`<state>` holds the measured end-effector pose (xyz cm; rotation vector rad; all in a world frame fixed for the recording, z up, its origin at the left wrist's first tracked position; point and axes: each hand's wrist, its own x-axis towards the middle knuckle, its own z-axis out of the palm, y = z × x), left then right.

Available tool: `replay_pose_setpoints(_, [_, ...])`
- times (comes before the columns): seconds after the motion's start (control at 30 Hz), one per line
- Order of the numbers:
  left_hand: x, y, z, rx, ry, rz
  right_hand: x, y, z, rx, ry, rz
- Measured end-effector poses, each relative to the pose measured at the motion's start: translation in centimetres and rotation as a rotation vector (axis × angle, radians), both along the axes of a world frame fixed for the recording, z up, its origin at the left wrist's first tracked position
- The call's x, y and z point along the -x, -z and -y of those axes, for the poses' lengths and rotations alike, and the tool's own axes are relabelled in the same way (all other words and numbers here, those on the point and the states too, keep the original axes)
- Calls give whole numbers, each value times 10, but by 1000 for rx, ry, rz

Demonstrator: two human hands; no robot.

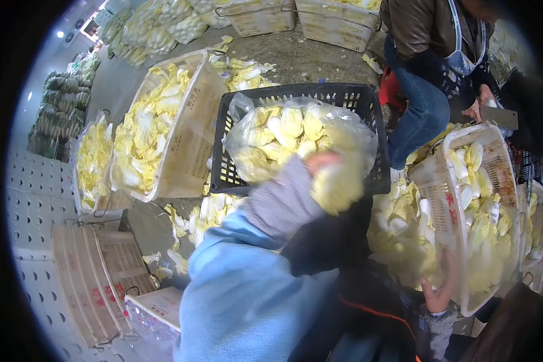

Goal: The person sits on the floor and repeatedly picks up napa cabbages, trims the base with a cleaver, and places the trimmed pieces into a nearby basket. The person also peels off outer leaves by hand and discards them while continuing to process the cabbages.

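Observation:
My left hand (324,160), smeared by motion, reaches out over the near side of a black plastic crate (301,90). It grips a yellow-white napa cabbage (338,188). The crate is lined with a clear plastic bag (238,142) holding several trimmed napa cabbages (289,123). Down at the right, my right hand (438,292) is raised with thumb and fingers apart, beside the near corner of a tilted cream crate (489,136) of cabbages. Nothing shows in its grasp; its fingertips are blurred. Loose cabbages (398,226) lie heaped left of that hand.
A seated person's hand (473,108) is by a cleaver (501,117) at upper right. Cream crates of cabbage leaves (190,114) stand at left. Leaves (241,72) litter the floor. Stacked crates (81,283) are at lower left; bagged vegetables (160,30) lie farther back.

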<state>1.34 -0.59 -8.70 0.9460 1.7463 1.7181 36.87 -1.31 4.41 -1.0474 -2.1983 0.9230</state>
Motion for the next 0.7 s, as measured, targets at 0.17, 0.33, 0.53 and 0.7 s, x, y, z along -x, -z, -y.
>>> replay_pose_setpoints(0.17, [176, 37, 23, 444, -395, -381, -20, 51, 11, 556, 92, -80])
replay_pose_setpoints(0.33, [239, 80, 37, 734, -390, -519, -13, 57, 7, 761, 121, 69])
replay_pose_setpoints(0.53, [276, 111, 39, 756, -230, -696, -6, 59, 15, 465, -22, 252])
replay_pose_setpoints(0.7, [284, 116, 19, 638, -228, -655, -31, 46, -4, 252, 367, 171])
